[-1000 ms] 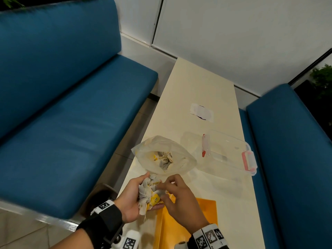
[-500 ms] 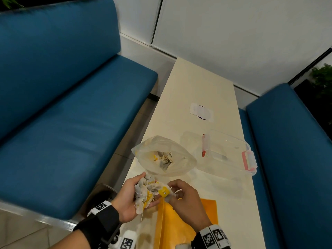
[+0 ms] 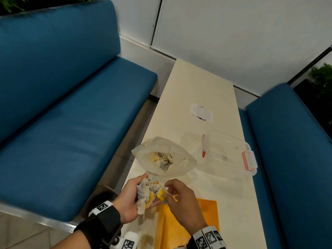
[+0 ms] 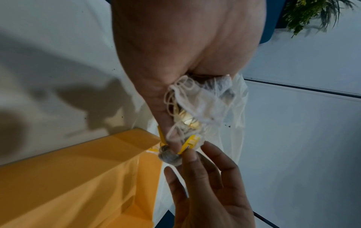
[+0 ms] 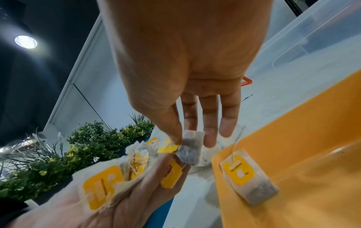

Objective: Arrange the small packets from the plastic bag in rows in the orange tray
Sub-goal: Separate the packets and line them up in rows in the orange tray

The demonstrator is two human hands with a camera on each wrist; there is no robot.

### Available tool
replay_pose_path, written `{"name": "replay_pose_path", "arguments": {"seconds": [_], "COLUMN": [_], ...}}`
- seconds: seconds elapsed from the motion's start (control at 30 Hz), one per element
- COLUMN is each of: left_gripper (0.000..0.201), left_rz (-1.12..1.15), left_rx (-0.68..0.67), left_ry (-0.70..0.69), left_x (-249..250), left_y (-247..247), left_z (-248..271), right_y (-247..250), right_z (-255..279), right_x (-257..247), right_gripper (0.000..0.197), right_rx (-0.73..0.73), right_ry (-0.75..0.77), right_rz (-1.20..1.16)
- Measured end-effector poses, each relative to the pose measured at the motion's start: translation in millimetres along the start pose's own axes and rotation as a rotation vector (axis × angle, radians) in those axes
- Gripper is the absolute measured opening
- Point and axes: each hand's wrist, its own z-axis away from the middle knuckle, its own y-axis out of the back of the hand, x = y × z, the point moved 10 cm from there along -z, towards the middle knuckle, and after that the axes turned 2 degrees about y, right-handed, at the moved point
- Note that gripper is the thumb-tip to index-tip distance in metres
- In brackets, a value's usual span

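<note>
My left hand (image 3: 138, 193) grips a crumpled bunch of tea bags (image 3: 146, 191) with yellow tags and tangled strings, just left of the orange tray (image 3: 206, 212). My right hand (image 3: 166, 192) pinches one tea bag (image 5: 190, 152) between thumb and forefinger at the bunch's right edge, over the tray's near-left corner; its yellow tag (image 3: 161, 196) shows. In the right wrist view one tea bag (image 5: 248, 175) lies flat inside the tray (image 5: 312, 138) by its corner. The open plastic bag (image 3: 164, 157) with more tea bags sits just beyond my hands.
A clear plastic container (image 3: 228, 151) with red latches stands right of the bag. A white paper scrap (image 3: 201, 112) lies farther up the narrow cream table (image 3: 197, 83). Blue benches (image 3: 71, 123) flank the table on both sides.
My right fingers went from digging in the bunch to pinching a single yellow-tagged tea bag, drawing it slightly right. The left hand tilted the bunch a little.
</note>
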Motion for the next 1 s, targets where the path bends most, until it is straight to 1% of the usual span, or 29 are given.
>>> {"name": "replay_pose_path", "arguments": {"seconds": [0.13, 0.27, 0.33, 0.43, 0.47, 0.53, 0.57, 0.63, 0.73, 0.83, 0.93, 1.0], "left_gripper": [0.048, 0.048, 0.049, 0.049, 0.049, 0.047, 0.047, 0.047, 0.046, 0.047, 0.047, 0.048], "left_rz": [0.000, -0.005, -0.001, 0.012, 0.014, 0.021, 0.023, 0.026, 0.021, 0.004, -0.001, -0.002], "left_rx": [0.013, 0.022, 0.020, 0.018, 0.019, 0.022, 0.024, 0.032, 0.057, 0.070, 0.081, 0.090], "left_ry": [-0.017, -0.021, -0.019, -0.017, -0.020, -0.029, -0.035, -0.046, -0.071, -0.082, -0.086, -0.088], "left_x": [2, 2, 2, 1, 1, 2, 2, 3, 8, 10, 9, 8], "left_y": [-1, -1, 0, 2, 3, 2, 3, 5, 14, 22, 27, 29], "left_z": [2, 2, 0, -1, -1, 0, 0, 0, 1, 0, -3, -5], "right_y": [-1, 0, 0, 4, 6, 10, 12, 18, 29, 31, 25, 19], "right_z": [1, 3, 3, 5, 6, 8, 9, 10, 12, 15, 21, 25], "right_x": [0, -3, -6, -13, -13, -11, -10, -5, 8, 30, 50, 64], "right_gripper": [0.027, 0.031, 0.027, 0.012, 0.012, 0.018, 0.019, 0.016, 0.015, 0.013, 0.009, 0.009], "right_rx": [-0.011, 0.003, 0.010, 0.039, 0.047, 0.061, 0.062, 0.063, 0.079, 0.014, -0.035, -0.043], "right_ry": [-0.008, 0.028, 0.060, 0.111, 0.110, 0.097, 0.086, 0.060, -0.005, -0.128, -0.221, -0.276], "right_rz": [0.014, 0.039, 0.049, 0.048, 0.045, 0.032, 0.025, 0.000, -0.093, -0.140, -0.297, -0.352]}}
